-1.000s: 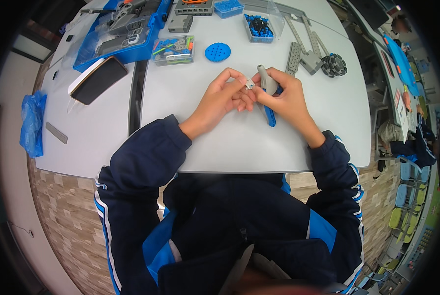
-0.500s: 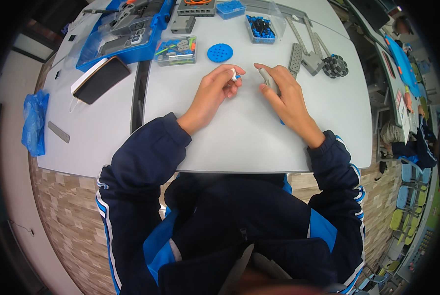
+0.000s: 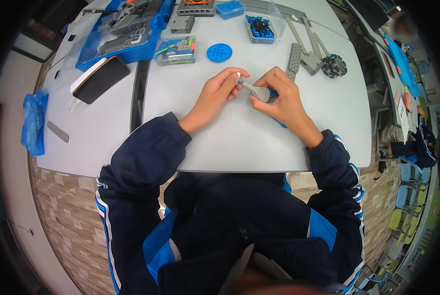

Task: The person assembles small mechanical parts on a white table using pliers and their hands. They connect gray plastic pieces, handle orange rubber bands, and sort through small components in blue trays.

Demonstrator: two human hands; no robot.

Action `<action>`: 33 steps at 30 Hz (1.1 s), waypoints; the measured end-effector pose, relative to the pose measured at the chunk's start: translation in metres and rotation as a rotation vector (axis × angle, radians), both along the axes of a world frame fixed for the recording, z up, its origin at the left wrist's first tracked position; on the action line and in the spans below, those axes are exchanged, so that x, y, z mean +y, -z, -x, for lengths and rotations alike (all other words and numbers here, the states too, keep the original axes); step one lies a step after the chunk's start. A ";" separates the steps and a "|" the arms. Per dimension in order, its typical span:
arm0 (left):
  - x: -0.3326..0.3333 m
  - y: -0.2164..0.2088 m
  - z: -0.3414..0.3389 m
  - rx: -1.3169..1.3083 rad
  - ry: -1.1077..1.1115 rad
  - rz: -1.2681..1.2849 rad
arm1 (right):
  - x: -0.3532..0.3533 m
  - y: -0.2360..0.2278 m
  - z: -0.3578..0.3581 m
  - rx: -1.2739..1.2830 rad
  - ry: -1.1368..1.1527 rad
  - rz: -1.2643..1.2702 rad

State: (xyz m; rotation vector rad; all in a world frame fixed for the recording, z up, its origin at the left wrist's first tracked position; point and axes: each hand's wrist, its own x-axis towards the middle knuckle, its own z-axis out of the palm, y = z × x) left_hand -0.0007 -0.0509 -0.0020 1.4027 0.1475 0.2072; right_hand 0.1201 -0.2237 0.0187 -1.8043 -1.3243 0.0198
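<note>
Of the two hands, the left hand (image 3: 215,96) pinches a small white-and-blue plastic piece (image 3: 239,75) between thumb and fingers; the right hand (image 3: 286,98) grasps a grey-and-blue handheld tool (image 3: 261,93), its narrow grey tip at the piece, contact unclear. Beyond the left hand, a round blue perforated plastic disc (image 3: 219,52) lies on the white tabletop (image 3: 230,142).

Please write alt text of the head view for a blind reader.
A person's left hand pinches a small white-and-blue piece close to the tip of a gray-and-blue tool held in the right hand, over a white table. Beyond the hands lie a blue disc and a clear box of colorful parts.
</note>
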 end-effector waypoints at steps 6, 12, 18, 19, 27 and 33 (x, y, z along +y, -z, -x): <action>-0.004 0.000 0.002 -0.068 -0.072 -0.263 | 0.000 -0.003 -0.001 -0.121 -0.029 0.001; -0.001 -0.005 0.004 0.003 -0.014 -0.454 | -0.004 -0.009 0.001 -0.247 -0.049 0.031; 0.004 -0.003 0.006 0.014 0.083 -0.239 | -0.001 -0.008 0.001 -0.380 -0.087 -0.003; 0.004 -0.001 0.006 0.028 0.076 -0.219 | 0.000 -0.009 -0.001 -0.405 -0.085 -0.028; 0.014 0.000 0.002 -0.018 -0.039 -0.080 | -0.004 -0.010 -0.012 -0.673 0.117 0.074; 0.022 -0.002 0.006 -0.048 0.098 -0.194 | -0.011 0.000 -0.010 -0.657 0.083 0.166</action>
